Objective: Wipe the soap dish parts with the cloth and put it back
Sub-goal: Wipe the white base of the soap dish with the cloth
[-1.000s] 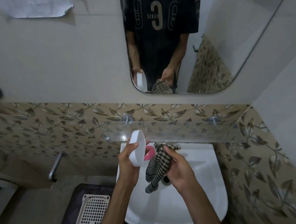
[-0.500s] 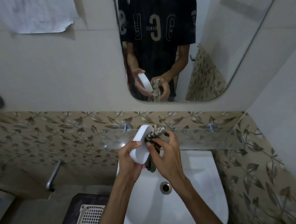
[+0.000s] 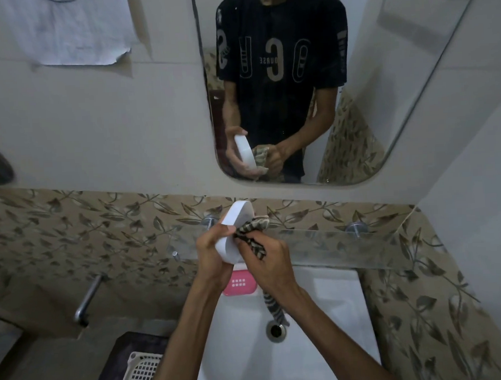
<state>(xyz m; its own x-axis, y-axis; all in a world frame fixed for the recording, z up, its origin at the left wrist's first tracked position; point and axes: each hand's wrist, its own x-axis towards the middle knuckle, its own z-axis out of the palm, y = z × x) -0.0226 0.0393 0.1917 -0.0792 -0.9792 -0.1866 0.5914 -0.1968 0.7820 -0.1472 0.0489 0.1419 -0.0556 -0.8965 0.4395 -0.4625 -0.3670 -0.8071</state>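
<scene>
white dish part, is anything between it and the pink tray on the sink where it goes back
Nothing visible does. The white dish part is held by the left hand right above the pink tray; the right hand presses the cloth into it, beside that path.

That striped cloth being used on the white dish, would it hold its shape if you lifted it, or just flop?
Probably flop: the striped cloth bunches in the right hand, and its loose end hangs limp toward the drain. It likely weighs little and grips easily. Wetness can't be judged here.
</scene>
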